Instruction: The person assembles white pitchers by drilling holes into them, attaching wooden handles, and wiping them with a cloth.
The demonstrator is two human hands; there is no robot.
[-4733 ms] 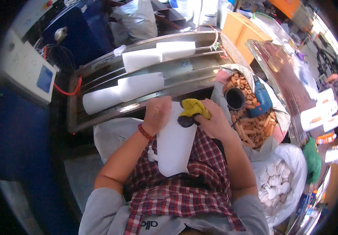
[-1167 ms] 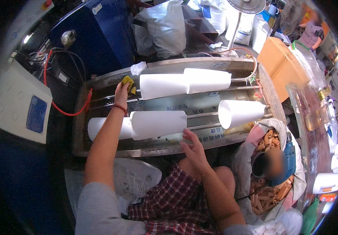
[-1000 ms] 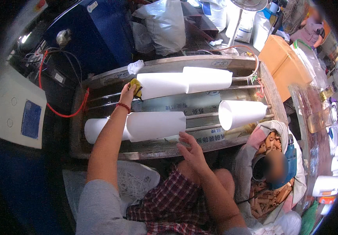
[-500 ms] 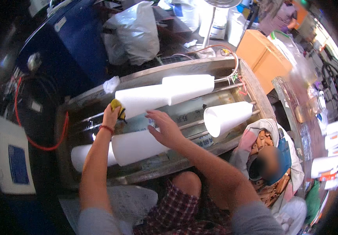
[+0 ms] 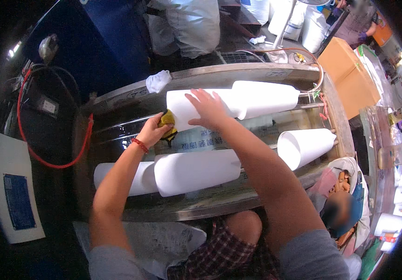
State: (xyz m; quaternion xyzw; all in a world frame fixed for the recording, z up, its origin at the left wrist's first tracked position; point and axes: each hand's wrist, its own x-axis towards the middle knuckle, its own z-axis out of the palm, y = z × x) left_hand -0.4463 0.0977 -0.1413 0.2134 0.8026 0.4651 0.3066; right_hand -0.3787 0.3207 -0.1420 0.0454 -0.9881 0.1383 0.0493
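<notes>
In a long wooden-edged trough, white tapered tubes lie on metal rails in two rows. My left hand, with a red bracelet at its wrist, grips a yellow-and-black cloth against the left end of a far-row tube. Spread over the top of that same tube is my right hand, holding nothing; whether its palm touches is unclear. In the near row lie a large tube, another tube at its left, and a separate one at the right with its wide mouth facing left.
A crumpled white plastic bag rests on the far rim. A red hose loops at the left. Right of the trough are a cardboard box and a sack of orange-brown pieces. Another person is at the far right.
My right hand has moved up and away from me, from between the rows onto the far-row tube. The cloth stays in my left hand. The view has shifted.
</notes>
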